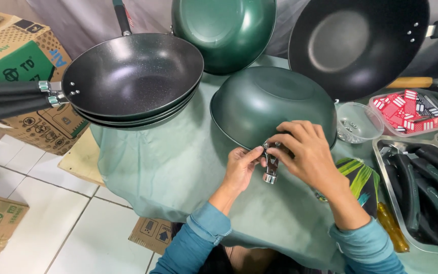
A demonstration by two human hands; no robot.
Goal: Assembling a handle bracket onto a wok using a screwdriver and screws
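**Both hands at the bracket of an upturned wok**

The left hand point(240, 168) pinches a small metal bracket point(270, 163) between thumb and fingers, at the rim of a green wok point(264, 101) lying bottom-up on the cloth point(168, 167). The right hand point(305, 152) curls over the same bracket from the other side, its fingertips closed on the upper end; what they press there is too small to tell. The bracket's shiny lower end sticks out below both hands, toward the person.

Just beyond the hands rises the wok's rounded underside. Right of the right hand stands a clear tub point(357, 122) with small screws, and past it a tray point(411, 112) of red and white bits. Further right and nearer the person, a metal tray point(381, 152) holds dark handles point(432, 193). An amber screwdriver point(392, 228) lies beside the right forearm.

Well to the left of the left hand sits a stack of dark pans point(133, 76). Two more woks point(224, 28) lean upright beyond the hands. Cardboard boxes point(19, 56) stand far left.
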